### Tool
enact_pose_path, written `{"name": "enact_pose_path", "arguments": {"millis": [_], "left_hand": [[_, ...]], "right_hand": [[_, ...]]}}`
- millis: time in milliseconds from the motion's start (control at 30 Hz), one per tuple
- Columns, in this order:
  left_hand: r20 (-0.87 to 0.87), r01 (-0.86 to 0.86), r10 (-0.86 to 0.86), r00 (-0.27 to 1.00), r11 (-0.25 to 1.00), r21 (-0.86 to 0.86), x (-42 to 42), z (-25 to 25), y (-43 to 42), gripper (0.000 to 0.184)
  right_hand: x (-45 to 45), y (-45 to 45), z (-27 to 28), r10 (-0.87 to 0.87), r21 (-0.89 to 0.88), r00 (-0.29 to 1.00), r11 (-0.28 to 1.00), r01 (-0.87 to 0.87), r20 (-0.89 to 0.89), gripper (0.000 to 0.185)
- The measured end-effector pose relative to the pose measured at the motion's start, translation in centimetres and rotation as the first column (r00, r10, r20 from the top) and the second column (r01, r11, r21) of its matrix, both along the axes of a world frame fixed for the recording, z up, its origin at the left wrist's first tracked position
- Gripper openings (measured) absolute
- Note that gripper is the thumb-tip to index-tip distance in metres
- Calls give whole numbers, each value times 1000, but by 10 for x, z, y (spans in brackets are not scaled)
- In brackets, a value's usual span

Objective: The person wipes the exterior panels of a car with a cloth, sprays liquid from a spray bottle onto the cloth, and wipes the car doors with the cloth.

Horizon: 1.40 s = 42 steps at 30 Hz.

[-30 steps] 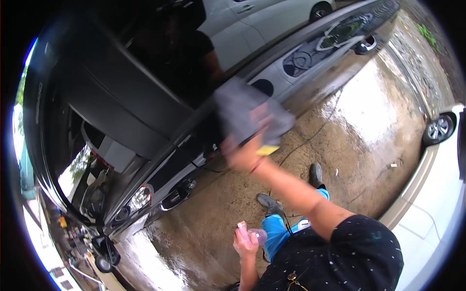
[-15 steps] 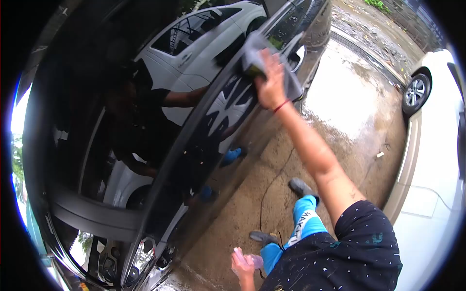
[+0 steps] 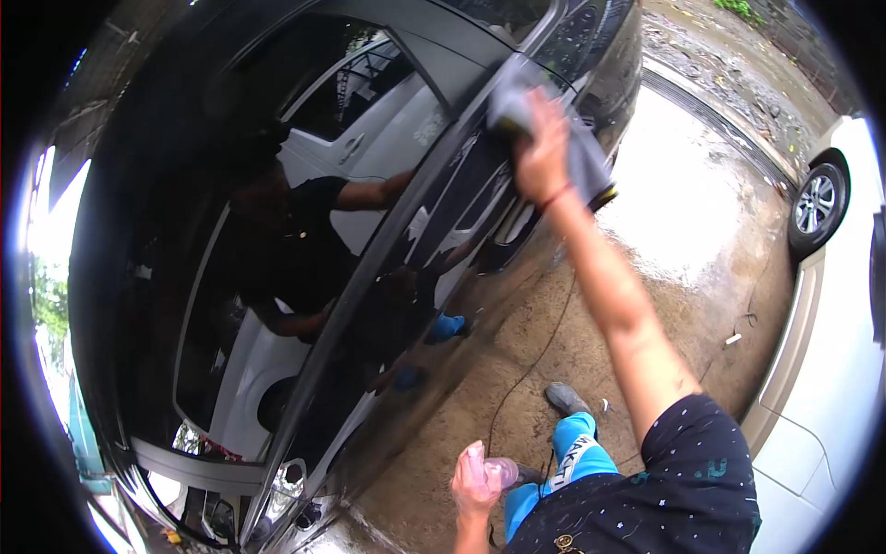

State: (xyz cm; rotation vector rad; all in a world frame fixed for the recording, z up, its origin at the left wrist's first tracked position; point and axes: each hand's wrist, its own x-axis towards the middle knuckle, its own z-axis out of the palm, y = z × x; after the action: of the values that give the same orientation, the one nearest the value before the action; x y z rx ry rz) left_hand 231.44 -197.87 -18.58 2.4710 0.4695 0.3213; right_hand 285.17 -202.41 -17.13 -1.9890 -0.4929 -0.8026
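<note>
My right hand (image 3: 543, 152) is on a grey microfiber cloth (image 3: 586, 152), pressed against the side of a black car (image 3: 369, 268) just under its windows. Part of the cloth hangs below the hand, with a yellowish edge showing; hand and cloth are slightly blurred. Low in the view, near my legs, my left hand (image 3: 472, 482) is closed around a small clear, pinkish bottle (image 3: 503, 472). Its fingers cover much of the bottle, so the top is hard to make out. The glossy car side mirrors my body and a white car.
A white car (image 3: 812, 369) is parked behind me on the right, its wheel (image 3: 818, 205) near the top. A dark cable (image 3: 526, 374) runs over the wet concrete floor (image 3: 544, 342) by my feet. A drain grate (image 3: 720, 125) crosses beyond the bright wet patch.
The view has shifted, so the cars sit differently in frame. My right hand and the cloth appear slightly farther right and stay against the car. My left hand still has the bottle.
</note>
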Motion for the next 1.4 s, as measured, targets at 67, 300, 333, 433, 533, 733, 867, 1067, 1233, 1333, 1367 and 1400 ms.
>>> {"name": "enact_pose_path", "arguments": {"millis": [67,300,333,433,533,733,867,1067,1233,1333,1367,1400], "left_hand": [[42,-33,33,999,999,9,12,11,4,40],[198,-12,44,979,986,-164,43,40,17,39],[193,62,-25,981,980,-189,44,43,21,40],[136,246,-233,963,964,-95,30,32,33,41],[5,233,-237,971,947,-220,0,-7,45,38],[35,36,-25,999,938,-344,-136,-91,82,47],[-5,-273,287,958,905,-326,-240,-176,105,31],[-149,-320,305,941,943,-88,-278,-376,143,41],[-78,-348,343,936,935,-63,-255,-549,148,45],[-120,-365,354,928,926,-93,-231,-627,142,47],[-63,-345,341,938,937,-60,-224,-631,134,50],[-52,-332,329,943,942,-56,-221,-653,132,50]], "right_hand": [[115,-50,-29,11,222,990,975,22,-144,50],[-36,-128,14,907,984,412,144,-104,-89,53],[-91,-121,2,940,993,340,76,-93,-40,60],[-245,-103,-59,969,961,77,220,170,-235,72],[-378,-84,-104,948,849,-221,305,432,-228,58],[-505,-5,-168,923,821,-75,370,435,-377,35],[-570,156,-189,807,664,156,564,-491,-570,70],[-571,244,-254,982,-137,177,168,-976,-59,90],[-205,91,-317,90,-144,865,989,-21,493,48],[-157,73,-321,-219,94,892,976,198,395,41],[-206,92,-311,-172,157,912,980,120,372,45],[-274,122,-322,-44,161,920,987,-20,388,51]]}}
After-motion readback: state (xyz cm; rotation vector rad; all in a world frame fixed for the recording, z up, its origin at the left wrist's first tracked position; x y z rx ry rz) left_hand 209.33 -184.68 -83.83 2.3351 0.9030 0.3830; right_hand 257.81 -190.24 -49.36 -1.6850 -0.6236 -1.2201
